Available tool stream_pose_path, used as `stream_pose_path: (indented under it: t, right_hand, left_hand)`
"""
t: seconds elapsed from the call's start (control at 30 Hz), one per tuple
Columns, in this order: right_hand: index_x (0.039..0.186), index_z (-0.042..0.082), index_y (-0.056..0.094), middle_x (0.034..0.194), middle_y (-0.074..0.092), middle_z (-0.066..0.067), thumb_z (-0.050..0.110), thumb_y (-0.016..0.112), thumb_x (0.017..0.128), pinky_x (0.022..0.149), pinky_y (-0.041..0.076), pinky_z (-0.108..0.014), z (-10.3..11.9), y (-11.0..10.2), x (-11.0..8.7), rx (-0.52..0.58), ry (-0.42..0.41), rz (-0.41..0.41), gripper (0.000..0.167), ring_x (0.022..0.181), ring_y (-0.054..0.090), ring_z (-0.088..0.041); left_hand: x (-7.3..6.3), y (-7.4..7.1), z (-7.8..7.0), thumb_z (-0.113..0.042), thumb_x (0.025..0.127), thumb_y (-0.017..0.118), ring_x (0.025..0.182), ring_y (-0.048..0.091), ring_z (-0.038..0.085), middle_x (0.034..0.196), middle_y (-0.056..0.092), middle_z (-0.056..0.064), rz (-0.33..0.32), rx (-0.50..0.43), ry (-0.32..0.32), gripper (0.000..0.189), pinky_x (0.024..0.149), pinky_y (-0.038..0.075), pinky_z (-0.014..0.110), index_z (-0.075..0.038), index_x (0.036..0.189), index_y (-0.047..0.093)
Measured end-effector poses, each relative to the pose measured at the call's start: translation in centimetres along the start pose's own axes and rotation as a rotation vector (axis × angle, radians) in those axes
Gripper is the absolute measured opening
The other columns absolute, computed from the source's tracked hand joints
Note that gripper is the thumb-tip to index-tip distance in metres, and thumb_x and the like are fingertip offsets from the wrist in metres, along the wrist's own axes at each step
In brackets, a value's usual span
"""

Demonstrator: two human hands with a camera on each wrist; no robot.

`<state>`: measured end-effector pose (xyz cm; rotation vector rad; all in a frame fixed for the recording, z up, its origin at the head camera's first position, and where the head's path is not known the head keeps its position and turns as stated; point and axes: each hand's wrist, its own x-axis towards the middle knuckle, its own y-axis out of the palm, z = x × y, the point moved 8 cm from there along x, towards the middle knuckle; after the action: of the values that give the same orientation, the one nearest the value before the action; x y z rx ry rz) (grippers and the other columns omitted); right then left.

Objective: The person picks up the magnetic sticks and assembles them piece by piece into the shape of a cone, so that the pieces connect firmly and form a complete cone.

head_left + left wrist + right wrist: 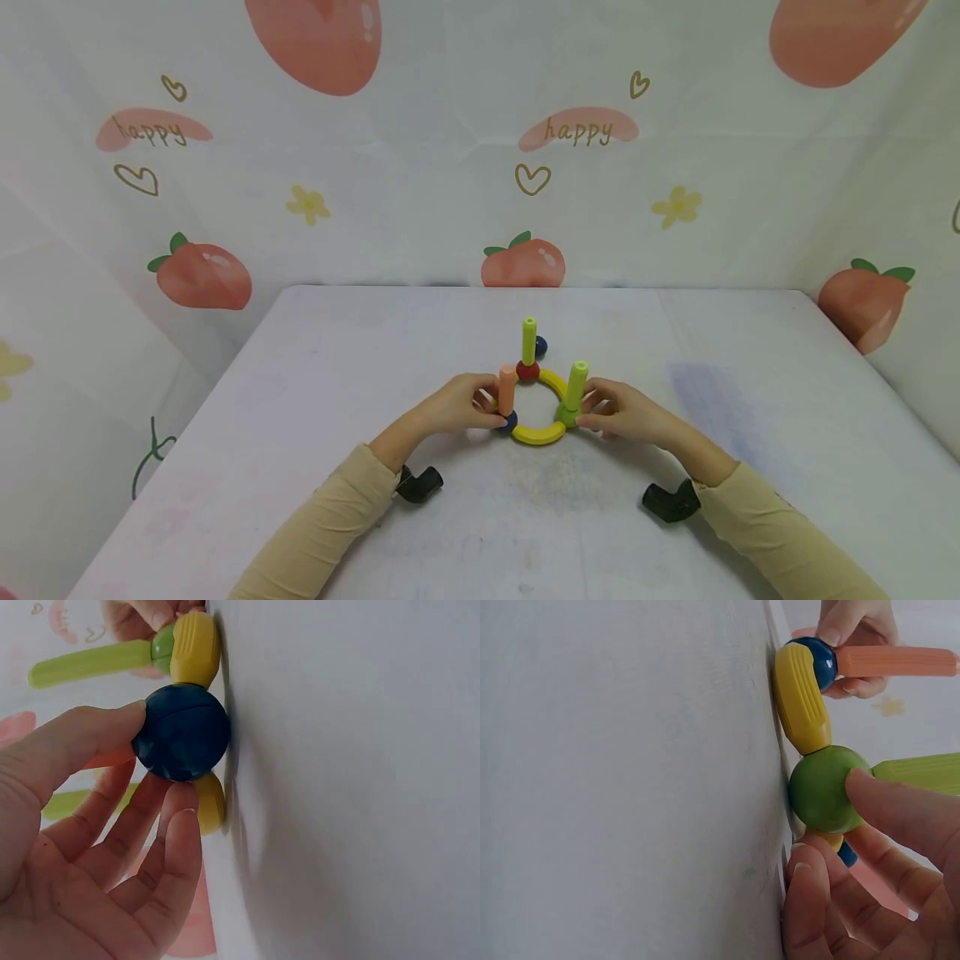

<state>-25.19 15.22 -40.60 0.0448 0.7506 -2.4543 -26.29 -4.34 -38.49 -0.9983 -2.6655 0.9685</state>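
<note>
On the table sits a ring of yellow curved bars [538, 436] joined by a blue ball [184, 733], a green ball [829, 789] and a red ball [528, 371]. From the blue ball an orange rod [507, 390] stands upright. Light green rods rise from the green ball, this rod [576, 385] leaning slightly, and from the red ball, that rod [529, 340] upright. My left hand [462, 404] pinches the blue ball between thumb and fingers. On the ring's right side, my right hand [630, 411] holds the green ball, thumb on its near side and fingers beneath.
Behind the red ball lies a dark blue ball [542, 347], partly hidden by the rod. Black curved pieces show beside the sleeves, one at the left [422, 485] and one at the right [670, 502]. A printed cloth [420, 208] hangs behind the white table [375, 333].
</note>
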Motion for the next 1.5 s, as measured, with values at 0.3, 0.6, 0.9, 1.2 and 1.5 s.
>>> stream_pose_path:
  t: [0.3,0.6,0.9,1.2,1.5]
  right_hand:
    - [0.114,0.000,0.052,0.110,0.057,-0.020,0.020,0.063,0.089,0.065,0.053,-0.028,0.5,0.8,0.2,-0.011,-0.028,0.021,0.034,0.081,0.060,-0.019]
    - [0.124,-0.002,0.049,0.120,0.054,-0.024,0.020,0.060,0.091,0.064,0.053,-0.027,1.4,1.6,0.2,-0.004,-0.047,0.059,0.041,0.079,0.060,-0.016]
    - [0.130,-0.004,0.044,0.122,0.054,-0.027,0.020,0.060,0.091,0.063,0.053,-0.026,2.1,2.3,0.4,-0.014,-0.089,0.098,0.048,0.082,0.062,-0.016]
    - [0.131,0.002,0.045,0.120,0.057,-0.023,0.022,0.061,0.090,0.068,0.052,-0.024,2.3,2.8,0.6,-0.061,-0.075,0.119,0.048,0.087,0.062,-0.020]
    - [0.126,0.001,0.050,0.114,0.060,-0.022,0.018,0.061,0.090,0.066,0.053,-0.025,2.6,2.7,1.0,-0.062,-0.094,0.110,0.041,0.085,0.064,-0.018]
  left_hand:
    - [-0.7,-1.2,0.7,-0.011,0.080,0.071,0.081,0.060,0.011,0.103,0.064,0.013,-0.034,-0.012,-0.044,0.025,0.078,0.051,0.023,-0.004,0.102,0.062]
    - [-0.8,-1.9,2.1,-0.012,0.082,0.070,0.080,0.060,0.010,0.102,0.064,0.011,-0.068,-0.016,-0.083,0.022,0.078,0.052,0.024,-0.006,0.101,0.063]
    - [-1.2,-2.5,2.3,-0.015,0.081,0.071,0.076,0.058,0.010,0.099,0.063,0.011,-0.085,-0.008,-0.123,0.022,0.072,0.049,0.023,-0.005,0.099,0.063]
    - [-1.3,-3.0,2.6,-0.017,0.079,0.073,0.074,0.056,0.010,0.094,0.062,0.009,-0.117,0.044,-0.130,0.021,0.066,0.045,0.021,-0.006,0.094,0.063]
    - [-1.2,-3.8,3.4,-0.011,0.078,0.071,0.079,0.058,0.013,0.097,0.062,0.012,-0.142,0.029,-0.157,0.023,0.069,0.048,0.023,-0.004,0.098,0.063]
